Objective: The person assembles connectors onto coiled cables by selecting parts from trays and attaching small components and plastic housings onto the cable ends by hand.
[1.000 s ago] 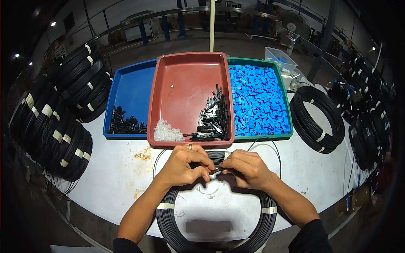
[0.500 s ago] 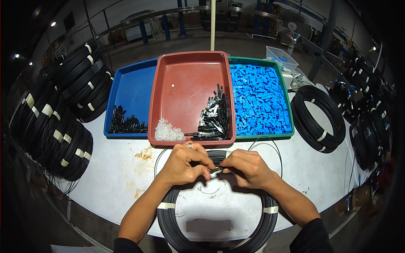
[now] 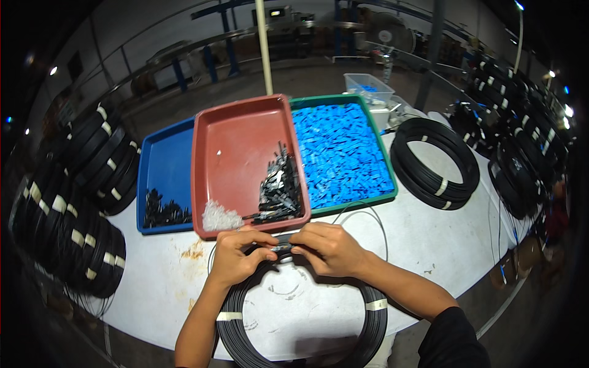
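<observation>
Over the far rim of a black cable coil (image 3: pixel 377 328), my left hand (image 3: pixel 240 256) and my right hand (image 3: pixel 328 248) meet with thumbs and fingers pinched. Between their fingertips is a small black connector (image 3: pixel 281 249), mostly covered by the fingers. A thin loose cable (image 3: pixel 385 236) loops out to the right of my right hand. The coil lies flat on the white table, bound with pale tape bands. Just beyond my hands, the red tray (image 3: pixel 236 147) holds black connectors (image 3: pixel 283 193) and a small heap of clear plastic pieces (image 3: pixel 221 217).
Left of the red tray stands a blue tray (image 3: pixel 165 156) with small black parts. To its right is a green tray (image 3: pixel 356 205) full of blue pieces (image 3: pixel 343 153). Another cable coil (image 3: pixel 405 153) lies at the right; stacked coils (image 3: pixel 67 239) flank the table (image 3: pixel 423 251).
My view has tilted and turned, so the trays and coils appear shifted left. Both hands keep their pinch on the small connector, with the fingers now covering more of it.
</observation>
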`<state>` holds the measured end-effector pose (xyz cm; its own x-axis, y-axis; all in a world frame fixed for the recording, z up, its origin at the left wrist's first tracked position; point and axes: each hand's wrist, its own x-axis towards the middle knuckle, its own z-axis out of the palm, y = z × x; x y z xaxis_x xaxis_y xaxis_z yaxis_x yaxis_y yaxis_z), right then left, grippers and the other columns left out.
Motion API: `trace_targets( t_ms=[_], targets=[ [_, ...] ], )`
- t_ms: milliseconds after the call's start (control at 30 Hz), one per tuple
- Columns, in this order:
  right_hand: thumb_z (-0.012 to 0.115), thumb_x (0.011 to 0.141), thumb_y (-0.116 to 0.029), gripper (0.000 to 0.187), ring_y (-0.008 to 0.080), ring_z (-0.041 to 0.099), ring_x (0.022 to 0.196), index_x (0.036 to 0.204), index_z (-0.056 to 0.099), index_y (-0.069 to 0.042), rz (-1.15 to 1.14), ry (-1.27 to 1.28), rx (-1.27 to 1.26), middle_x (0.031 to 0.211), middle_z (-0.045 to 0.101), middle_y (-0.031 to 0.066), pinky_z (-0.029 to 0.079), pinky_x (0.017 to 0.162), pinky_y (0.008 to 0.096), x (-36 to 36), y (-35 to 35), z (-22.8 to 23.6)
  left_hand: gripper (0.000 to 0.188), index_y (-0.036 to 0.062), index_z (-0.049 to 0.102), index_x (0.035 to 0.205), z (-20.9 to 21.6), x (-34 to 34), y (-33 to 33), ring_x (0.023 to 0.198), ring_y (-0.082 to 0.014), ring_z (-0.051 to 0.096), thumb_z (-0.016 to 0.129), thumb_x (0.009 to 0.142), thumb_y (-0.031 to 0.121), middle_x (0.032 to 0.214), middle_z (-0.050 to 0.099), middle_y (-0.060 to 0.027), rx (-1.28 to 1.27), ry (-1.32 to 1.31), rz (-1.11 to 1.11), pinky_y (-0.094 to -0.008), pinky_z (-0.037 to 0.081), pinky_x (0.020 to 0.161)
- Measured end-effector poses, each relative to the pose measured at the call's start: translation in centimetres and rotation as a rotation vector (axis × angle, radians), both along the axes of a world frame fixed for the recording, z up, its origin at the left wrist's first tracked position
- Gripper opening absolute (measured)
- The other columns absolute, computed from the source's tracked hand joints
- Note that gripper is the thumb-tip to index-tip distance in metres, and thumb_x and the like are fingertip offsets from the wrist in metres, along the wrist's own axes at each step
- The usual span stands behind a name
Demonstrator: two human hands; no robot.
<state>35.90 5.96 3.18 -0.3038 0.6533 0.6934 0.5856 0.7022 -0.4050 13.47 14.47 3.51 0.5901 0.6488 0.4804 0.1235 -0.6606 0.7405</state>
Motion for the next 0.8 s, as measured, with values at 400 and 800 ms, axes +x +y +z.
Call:
trace_targets(
  t_ms=[400, 800],
  targets=[
    [0.07, 0.086, -0.004, 0.01, 0.0341, 0.065, 0.071, 0.095, 0.068, 0.0, -0.411, 0.088, 0.112, 0.081, 0.065, 0.0149, 0.053, 0.067, 0.0421, 5.4, 1.0, -2.3, 0.029, 0.0046, 0.078, 0.104, 3.9, 4.1, 3.1, 0.089, -0.0218, 0.071, 0.086, 0.077, 0.013, 0.097, 0.078, -0.0103, -0.006, 0.159, -0.037, -0.0348, 0.055, 0.081],
    [0.073, 0.085, -0.002, 0.012, 0.03, 0.065, 0.066, 0.096, 0.071, 0.003, -0.6, 0.143, 0.133, 0.08, 0.068, 0.0152, 0.052, 0.061, 0.0382, 8.5, 2.5, -3.1, 0.026, 0.0092, 0.078, 0.1, 4.6, 12.5, 8.2, 0.114, -0.0298, 0.058, 0.083, 0.074, 0.011, 0.12, 0.07, -0.0091, 0.594, 0.377, 0.08, -0.0449, 0.041, 0.102]
  ],
)
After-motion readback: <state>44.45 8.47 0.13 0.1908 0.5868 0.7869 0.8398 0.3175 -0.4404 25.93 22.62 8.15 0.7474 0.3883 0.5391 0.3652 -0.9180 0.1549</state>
